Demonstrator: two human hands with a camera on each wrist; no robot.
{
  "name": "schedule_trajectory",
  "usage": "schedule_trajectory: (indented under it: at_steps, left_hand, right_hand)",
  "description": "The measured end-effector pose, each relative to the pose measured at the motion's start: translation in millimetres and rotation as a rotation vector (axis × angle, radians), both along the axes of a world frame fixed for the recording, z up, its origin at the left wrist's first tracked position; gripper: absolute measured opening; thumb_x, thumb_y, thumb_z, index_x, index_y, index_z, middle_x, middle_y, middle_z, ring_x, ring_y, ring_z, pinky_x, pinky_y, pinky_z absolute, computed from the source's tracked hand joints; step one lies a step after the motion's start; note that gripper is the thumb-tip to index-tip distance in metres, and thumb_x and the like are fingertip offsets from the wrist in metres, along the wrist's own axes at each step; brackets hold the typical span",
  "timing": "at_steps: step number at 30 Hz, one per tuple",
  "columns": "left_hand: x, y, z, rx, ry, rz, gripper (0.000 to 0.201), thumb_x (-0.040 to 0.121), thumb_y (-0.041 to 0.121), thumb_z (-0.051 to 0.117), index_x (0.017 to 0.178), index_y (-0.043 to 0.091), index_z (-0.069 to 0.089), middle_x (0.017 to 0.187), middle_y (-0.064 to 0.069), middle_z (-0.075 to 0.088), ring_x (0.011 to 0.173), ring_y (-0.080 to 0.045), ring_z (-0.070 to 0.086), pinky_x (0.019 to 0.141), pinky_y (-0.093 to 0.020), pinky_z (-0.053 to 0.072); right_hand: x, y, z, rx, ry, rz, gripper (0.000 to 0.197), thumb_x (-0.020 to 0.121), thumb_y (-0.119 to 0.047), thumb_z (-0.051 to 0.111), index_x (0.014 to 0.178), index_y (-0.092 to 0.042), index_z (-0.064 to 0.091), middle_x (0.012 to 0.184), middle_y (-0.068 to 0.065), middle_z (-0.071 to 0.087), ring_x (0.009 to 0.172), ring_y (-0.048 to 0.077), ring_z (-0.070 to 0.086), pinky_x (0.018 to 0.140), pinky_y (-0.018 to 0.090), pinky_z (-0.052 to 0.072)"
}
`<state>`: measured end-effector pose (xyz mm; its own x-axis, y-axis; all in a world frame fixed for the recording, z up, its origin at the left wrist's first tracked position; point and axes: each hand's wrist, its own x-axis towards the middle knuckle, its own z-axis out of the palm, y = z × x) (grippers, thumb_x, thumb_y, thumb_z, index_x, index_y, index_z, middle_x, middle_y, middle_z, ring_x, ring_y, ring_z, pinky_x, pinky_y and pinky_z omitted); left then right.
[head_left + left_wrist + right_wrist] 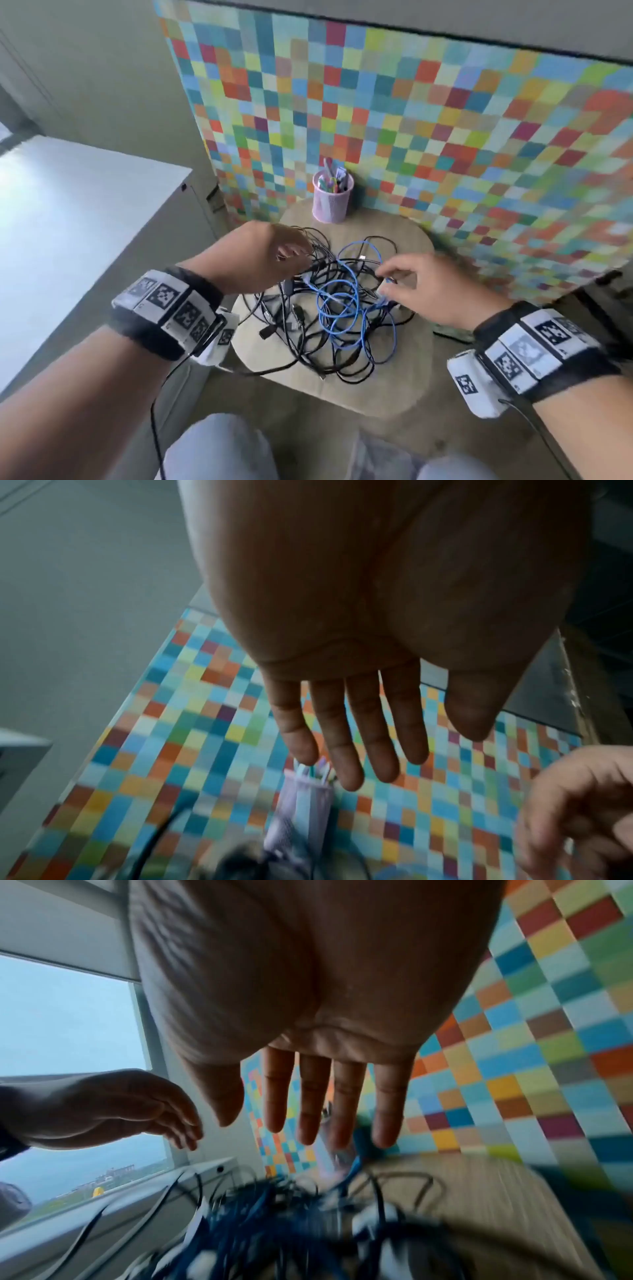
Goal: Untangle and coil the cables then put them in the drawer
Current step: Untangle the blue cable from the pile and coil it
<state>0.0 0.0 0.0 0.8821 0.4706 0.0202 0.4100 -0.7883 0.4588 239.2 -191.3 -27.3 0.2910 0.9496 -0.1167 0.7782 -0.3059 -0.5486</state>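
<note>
where thin black cables (298, 339) knot, glossy blue cable (346, 308) loops.

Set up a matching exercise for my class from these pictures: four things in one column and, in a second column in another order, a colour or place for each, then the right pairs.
Column one:
1. pen holder
2. looped cable
3. left hand
4. tangled leads

Column two:
A. blue
B. black
C. pink, at the table's far edge
D. open, over the left side of the pile

Pairs: 1-C, 2-A, 3-D, 4-B
</note>
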Motion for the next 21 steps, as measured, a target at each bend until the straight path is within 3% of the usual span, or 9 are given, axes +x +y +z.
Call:
schedule_trajectory:
  at_steps: [3, 4, 7, 12, 17, 19, 21]
  left_hand:
    - [1.3, -9.0, -46.1, 0.014, 0.044, -0.044, 0.041, 0.090, 0.061, 0.057, 0.115, 0.033, 0.074, 0.116, 0.017, 0.071, 0.100, -0.009, 0.069, 0.092, -0.036, 0.055]
    - [0.8, -14.9, -59.2, 0.004, 0.072, -0.052, 0.048, 0.086, 0.066, 0.052, 0.115, 0.034, 0.074, 0.118, 0.017, 0.070, 0.100, -0.010, 0.069, 0.092, -0.036, 0.055]
    - [-0.8, -21.5, -85.7, 0.082, 0.072, -0.065, 0.049, 0.087, 0.068, 0.053, 0.120, 0.036, 0.070, 0.119, 0.016, 0.070, 0.103, -0.012, 0.067, 0.094, -0.035, 0.053]
    - [-4.9, -39.4, -109.6, 0.092, 0.084, 0.014, 0.052, 0.084, 0.071, 0.055, 0.128, 0.043, 0.063, 0.124, 0.009, 0.070, 0.103, -0.018, 0.070, 0.094, -0.040, 0.056]
    - [-11.4, -63.7, -117.6, 0.084, 0.079, 0.054, 0.055, 0.084, 0.060, 0.057, 0.138, 0.053, 0.052, 0.142, 0.009, 0.054, 0.116, -0.021, 0.062, 0.106, -0.045, 0.048]
    - [-8.9, -67.2, -119.2, 0.104, 0.088, 0.068, 0.045, 0.088, 0.053, 0.063, 0.133, 0.048, 0.057, 0.141, 0.008, 0.053, 0.118, -0.020, 0.060, 0.111, -0.044, 0.042]
    - [-3.8, -68.1, -121.2, 0.129, 0.081, 0.085, 0.030, 0.091, 0.049, 0.066, 0.120, 0.041, 0.063, 0.129, 0.010, 0.059, 0.110, -0.017, 0.062, 0.107, -0.041, 0.042]
  right_hand:
    - [-10.7, -7.9, -39.7, -0.011, -0.029, 0.062, 0.041, 0.087, -0.040, 0.079, 0.126, -0.037, 0.069, 0.123, -0.024, 0.059, 0.114, -0.005, 0.054, 0.096, 0.002, 0.033]
    - [-15.1, -10.5, -50.5, -0.010, -0.035, 0.076, 0.044, 0.087, -0.040, 0.078, 0.130, -0.035, 0.068, 0.127, -0.022, 0.058, 0.118, -0.004, 0.052, 0.096, 0.001, 0.030]
    - [-25.1, -13.3, -69.8, 0.052, -0.111, 0.069, 0.047, 0.090, -0.046, 0.073, 0.134, -0.032, 0.065, 0.139, -0.013, 0.059, 0.131, 0.009, 0.051, 0.105, 0.016, 0.031]
    - [-43.0, -19.2, -88.8, -0.004, -0.149, 0.013, 0.062, 0.090, -0.063, 0.063, 0.141, -0.028, 0.058, 0.138, -0.001, 0.058, 0.134, 0.018, 0.049, 0.113, 0.034, 0.038]
    - [-62.0, -26.5, -96.6, 0.049, -0.129, -0.140, 0.061, 0.090, -0.057, 0.070, 0.141, -0.027, 0.058, 0.140, 0.003, 0.055, 0.135, 0.024, 0.050, 0.113, 0.037, 0.039]
    - [-64.6, -26.1, -97.3, 0.067, -0.116, -0.155, 0.059, 0.089, -0.055, 0.072, 0.139, -0.027, 0.059, 0.137, 0.001, 0.055, 0.131, 0.023, 0.052, 0.108, 0.035, 0.041]
    - [-65.6, -26.6, -98.9, 0.080, -0.113, -0.154, 0.055, 0.091, -0.052, 0.072, 0.138, -0.026, 0.059, 0.135, 0.000, 0.056, 0.129, 0.022, 0.051, 0.103, 0.033, 0.040]
